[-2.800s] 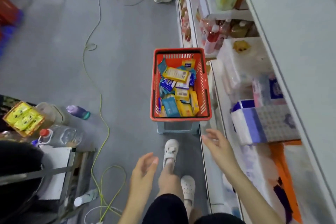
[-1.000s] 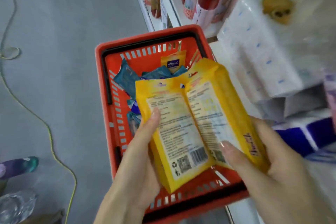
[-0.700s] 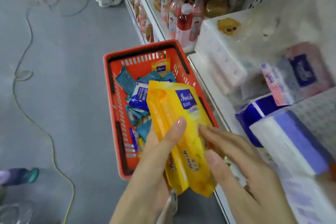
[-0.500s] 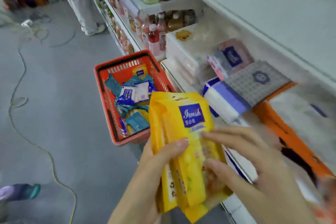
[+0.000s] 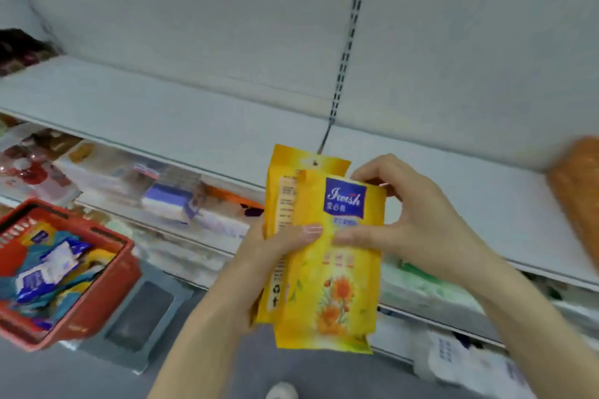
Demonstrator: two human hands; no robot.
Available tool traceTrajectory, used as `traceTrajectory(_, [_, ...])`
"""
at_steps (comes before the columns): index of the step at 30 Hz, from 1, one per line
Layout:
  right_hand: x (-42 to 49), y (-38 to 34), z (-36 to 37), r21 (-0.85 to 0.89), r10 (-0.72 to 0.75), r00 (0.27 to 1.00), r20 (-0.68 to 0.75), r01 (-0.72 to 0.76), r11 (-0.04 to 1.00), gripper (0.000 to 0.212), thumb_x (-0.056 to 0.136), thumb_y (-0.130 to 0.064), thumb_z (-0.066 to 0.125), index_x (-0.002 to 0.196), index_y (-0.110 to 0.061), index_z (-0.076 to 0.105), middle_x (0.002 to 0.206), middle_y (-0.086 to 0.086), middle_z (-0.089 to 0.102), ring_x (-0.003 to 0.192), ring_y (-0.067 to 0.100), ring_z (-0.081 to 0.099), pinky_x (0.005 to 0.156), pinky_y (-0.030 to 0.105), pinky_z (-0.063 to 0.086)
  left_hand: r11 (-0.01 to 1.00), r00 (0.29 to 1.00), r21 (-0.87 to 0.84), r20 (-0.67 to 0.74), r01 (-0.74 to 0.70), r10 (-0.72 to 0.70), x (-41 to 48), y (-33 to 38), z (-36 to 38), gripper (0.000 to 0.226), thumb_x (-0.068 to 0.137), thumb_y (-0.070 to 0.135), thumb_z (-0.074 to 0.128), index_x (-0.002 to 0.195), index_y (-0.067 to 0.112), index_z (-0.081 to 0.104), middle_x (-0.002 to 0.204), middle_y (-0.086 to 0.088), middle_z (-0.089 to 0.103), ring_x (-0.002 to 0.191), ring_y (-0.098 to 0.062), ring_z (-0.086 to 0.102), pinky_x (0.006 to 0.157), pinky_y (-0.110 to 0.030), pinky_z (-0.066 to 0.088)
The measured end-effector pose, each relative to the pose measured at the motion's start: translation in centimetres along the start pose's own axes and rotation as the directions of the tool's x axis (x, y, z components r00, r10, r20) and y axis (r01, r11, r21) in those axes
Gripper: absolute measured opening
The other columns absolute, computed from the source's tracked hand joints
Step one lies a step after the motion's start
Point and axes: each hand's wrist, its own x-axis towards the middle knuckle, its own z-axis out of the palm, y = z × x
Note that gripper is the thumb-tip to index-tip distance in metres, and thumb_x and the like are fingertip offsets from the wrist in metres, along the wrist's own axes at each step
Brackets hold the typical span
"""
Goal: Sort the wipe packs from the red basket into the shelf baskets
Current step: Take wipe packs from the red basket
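At the bottom edge of the frame, a white shoe (image 5: 281, 392) stands on open grey floor (image 5: 81, 376). Centre: two yellow wipe packs (image 5: 327, 269), upright and overlapping, the front one showing a blue label and orange flowers, the rear one its printed back. The left hand (image 5: 272, 249) closes its grip round their left edge, thumb across the front; the right hand (image 5: 421, 223) pinches the right edge. Lower left: the red basket (image 5: 94, 311), on a grey stand (image 5: 142, 311), holds loose packs (image 5: 48, 272) in blue, white and yellow. Beyond, a white shelf (image 5: 181, 120) lies open behind the held packs; a blurred orange object (image 5: 577, 197) sits at far right.
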Motion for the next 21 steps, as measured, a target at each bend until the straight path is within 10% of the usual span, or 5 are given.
traceTrajectory(4, [-2.9, 0.9, -4.4, 0.125, 0.179, 0.983, -0.052, -0.171, 0.977, 0.049, 0.050, -0.040, 0.089, 0.085, -0.023, 0.059, 0.080, -0.013, 0.067, 0.068, 0.001, 0.060, 0.062, 0.025, 0.052, 0.997, 0.995, -0.080, 0.098, -0.021, 0.029, 2.7, 1.9, 4.0, 0.026, 0.053, 0.011, 0.073, 0.073, 0.026, 0.078, 0.077, -0.011, 0.075, 0.061, -0.024, 0.072, 0.047, -0.029, 0.055])
traceTrajectory(14, [-12.0, 3.7, -12.3, 0.476, 0.556, 0.767, -0.320, -0.377, 0.794, 0.003, 0.073, -0.019, 0.077, 0.071, -0.018, 0.075, 0.074, -0.001, 0.074, 0.066, 0.007, 0.068, 0.059, 0.017, 0.051, 0.985, 0.808, 0.134, 0.566, 0.110, -0.167, 8.2, 4.2, 13.9, 0.032, 0.057, 0.020, 0.077, 0.089, 0.018, 0.076, 0.095, -0.019, 0.073, 0.078, -0.035, 0.072, 0.054, -0.036, 0.057])
traceTrajectory(21, [-20.4, 11.0, -18.4, 0.602, 0.663, 0.331, -0.671, -0.279, 0.748, 0.018, 0.069, -0.032, 0.072, 0.080, -0.018, 0.078, 0.077, 0.005, 0.075, 0.062, 0.015, 0.071, 0.052, 0.024, 0.055, 0.941, 0.887, 0.274, 0.357, 0.200, -0.292, 15.1, 4.4, 23.4, 0.025, 0.095, 0.019, 0.048, 0.105, 0.001, 0.062, 0.045, -0.006, 0.065, 0.037, -0.011, 0.062, 0.031, -0.016, 0.043])
